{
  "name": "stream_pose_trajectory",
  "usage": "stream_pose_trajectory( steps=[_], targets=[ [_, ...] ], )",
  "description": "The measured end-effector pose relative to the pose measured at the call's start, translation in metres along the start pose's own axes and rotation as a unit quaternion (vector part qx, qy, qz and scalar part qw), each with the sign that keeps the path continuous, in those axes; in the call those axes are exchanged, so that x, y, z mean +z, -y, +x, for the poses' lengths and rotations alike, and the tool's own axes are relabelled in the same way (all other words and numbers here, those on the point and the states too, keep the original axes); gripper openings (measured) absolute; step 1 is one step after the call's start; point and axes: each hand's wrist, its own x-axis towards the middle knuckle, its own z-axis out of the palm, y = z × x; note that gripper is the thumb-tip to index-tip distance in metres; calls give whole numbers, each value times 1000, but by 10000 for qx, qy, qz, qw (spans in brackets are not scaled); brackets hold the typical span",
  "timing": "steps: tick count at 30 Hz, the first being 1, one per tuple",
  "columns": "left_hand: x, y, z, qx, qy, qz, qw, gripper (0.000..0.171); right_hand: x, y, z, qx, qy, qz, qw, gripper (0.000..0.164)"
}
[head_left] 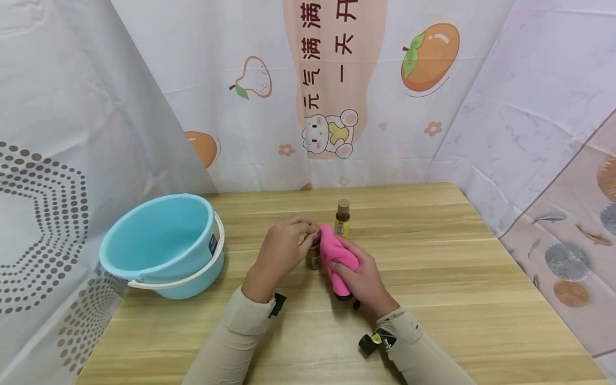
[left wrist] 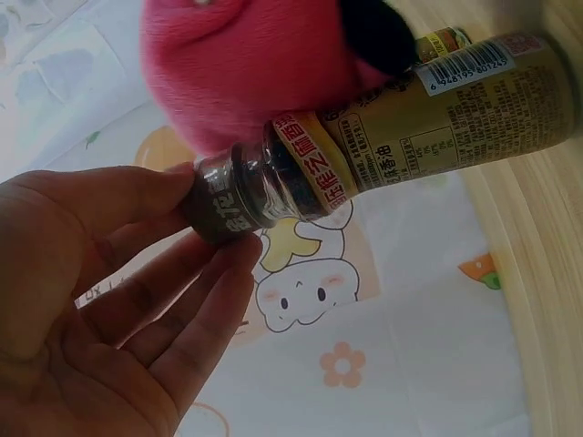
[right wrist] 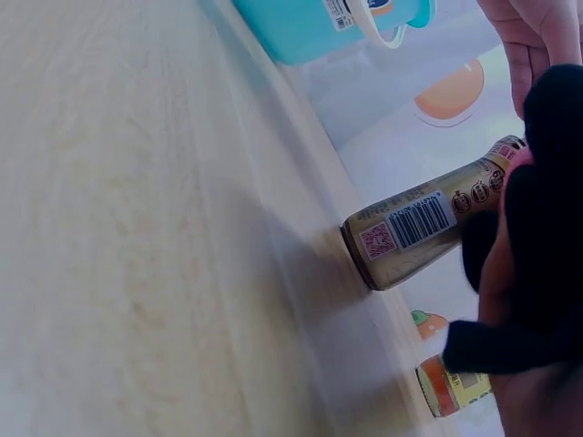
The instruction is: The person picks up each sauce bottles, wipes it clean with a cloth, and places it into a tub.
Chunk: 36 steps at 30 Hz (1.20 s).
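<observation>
A brown sesame oil bottle [head_left: 314, 259] with a gold label stands upright on the table. My left hand [head_left: 284, 246] pinches its dark cap [left wrist: 223, 200] between thumb and fingertips. My right hand [head_left: 363, 278] grips a soft pink plush piece [head_left: 337, 256] with black parts, held right beside the bottle's neck and overlapping it in the left wrist view. In the right wrist view the black parts [right wrist: 556, 200] cover much of that hand. Just behind the pink piece stands a second bottle [head_left: 342, 227] with a yellow label and brown cap.
Two nested light-blue buckets [head_left: 159, 235] with a white handle stand at the table's left. The wood-grain table [head_left: 457, 278] ends at the back against a printed curtain [head_left: 231, 149]. A black strap device [head_left: 380, 339] sits on the right wrist.
</observation>
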Motion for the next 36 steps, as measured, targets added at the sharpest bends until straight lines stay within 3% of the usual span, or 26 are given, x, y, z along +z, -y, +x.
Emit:
stream_pose_trajectory(
  steps=[5, 8, 14, 26, 36],
  targets=[
    [1, 1, 0, 122, 27, -54, 9999, 5, -1, 0, 0, -444, -147, 142, 9988, 58],
    [1, 1, 0, 149, 45, -101, 9998, 6, -1, -1, 0, -483, -61, 191, 9986, 58],
    [2, 2, 0, 154, 65, -108, 9998, 5, 0, -6, 1, -81, 139, 91, 9998, 56],
    [2, -1, 0, -52, 137, -49, 9999, 10, 1, -11, 3, 718, -79, -602, 9956, 53],
    [3, 2, -1, -318, -393, 113, 9987, 24, 2, -17, 5, 1049, 27, -799, 9913, 49]
  ],
)
